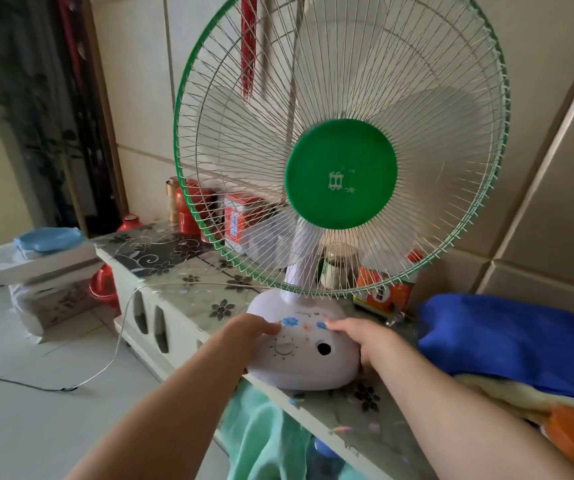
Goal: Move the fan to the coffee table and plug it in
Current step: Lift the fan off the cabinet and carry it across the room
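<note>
A desk fan with a green-rimmed wire cage and a green hub (341, 173) stands upright on a white cabinet top (171, 271) against the tiled wall. Its pale lilac base (304, 355) carries a dial and flower stickers. My left hand (247, 336) clasps the base's left side, fingers on top. On the right side my right hand (370, 342) wraps around the base, with its thumb low at the edge. The fan's thin white cord (122, 341) runs from behind the base, over the cabinet edge and down to the floor. The plug is not visible.
Red tins (188, 209), a red box and a bottle (384, 292) crowd the cabinet behind the fan. Folded blue and orange cloths (507, 341) lie at the right. A teal cloth (264, 434) hangs below. A blue lid on white boxes (48, 244) stands left. A dark cable (18, 384) crosses the floor.
</note>
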A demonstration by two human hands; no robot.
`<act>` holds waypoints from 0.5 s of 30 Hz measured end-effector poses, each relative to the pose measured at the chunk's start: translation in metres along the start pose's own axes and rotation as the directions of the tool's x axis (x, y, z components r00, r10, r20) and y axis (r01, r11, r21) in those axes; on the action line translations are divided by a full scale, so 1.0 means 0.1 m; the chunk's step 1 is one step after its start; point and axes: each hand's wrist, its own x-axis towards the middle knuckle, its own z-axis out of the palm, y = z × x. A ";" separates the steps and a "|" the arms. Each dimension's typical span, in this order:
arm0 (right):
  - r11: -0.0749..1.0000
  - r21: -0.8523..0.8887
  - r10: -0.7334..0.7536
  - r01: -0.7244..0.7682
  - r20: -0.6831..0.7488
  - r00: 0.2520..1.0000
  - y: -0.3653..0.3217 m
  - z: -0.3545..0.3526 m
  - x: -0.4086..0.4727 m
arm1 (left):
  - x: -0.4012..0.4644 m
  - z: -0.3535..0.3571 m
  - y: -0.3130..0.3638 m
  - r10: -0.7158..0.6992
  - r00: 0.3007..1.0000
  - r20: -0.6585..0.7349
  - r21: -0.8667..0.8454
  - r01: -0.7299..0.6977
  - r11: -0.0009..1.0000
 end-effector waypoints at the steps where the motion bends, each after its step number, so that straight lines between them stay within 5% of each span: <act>1: 1.000 0.009 0.002 -0.002 -0.002 1.000 -0.02 0.00 0.00 | 0.00 0.00 0.03 0.001 1.000 -0.001 0.017 -0.001 1.000; 9: 0.999 -0.033 -0.014 0.014 -0.019 1.000 -0.06 0.06 0.03 | -0.02 0.03 0.12 0.054 0.996 -0.075 0.265 -0.032 0.964; 15: 0.999 0.046 -0.024 0.027 -0.056 0.998 -0.06 0.08 -0.09 | -0.05 -0.02 0.07 -0.027 0.999 -0.025 0.116 0.029 0.993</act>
